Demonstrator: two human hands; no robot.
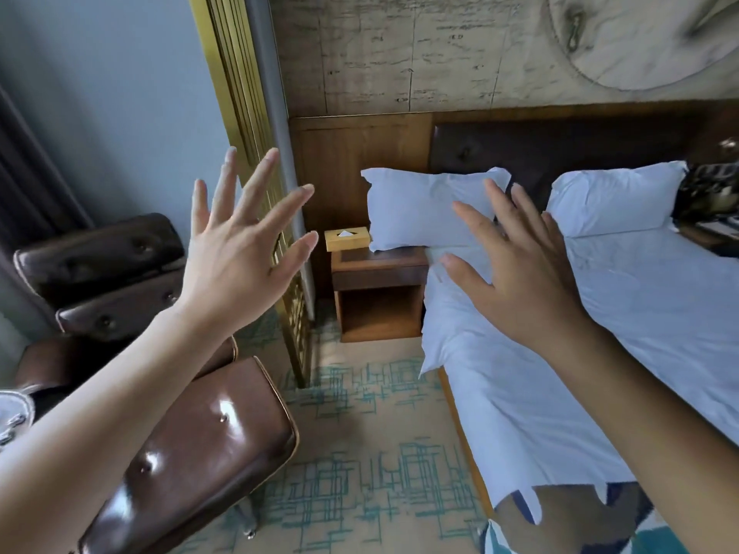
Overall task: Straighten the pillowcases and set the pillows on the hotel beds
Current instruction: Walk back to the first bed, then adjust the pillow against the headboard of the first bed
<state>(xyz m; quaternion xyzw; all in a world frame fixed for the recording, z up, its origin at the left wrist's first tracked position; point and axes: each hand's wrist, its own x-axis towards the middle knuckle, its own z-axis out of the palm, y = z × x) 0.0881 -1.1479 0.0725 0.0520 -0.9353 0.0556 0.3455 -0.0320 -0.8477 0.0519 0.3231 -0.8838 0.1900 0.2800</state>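
Two white pillows lean against the dark headboard of a bed with a white sheet (640,305). The left pillow (416,205) overhangs the bed's left edge above the nightstand. The right pillow (612,197) sits further along the headboard. My left hand (236,249) is raised over the floor and chair, palm forward, fingers spread, holding nothing. My right hand (516,265) hovers with fingers spread in front of the left pillow's right end, also holding nothing. Neither hand visibly touches a pillow.
A wooden nightstand (380,293) with a yellow tissue box (346,238) stands between the bed and a gold-framed partition (256,125). A brown leather chair (100,273) and footstool (200,445) sit at the left. Patterned carpet (368,453) lies between the footstool and the bed.
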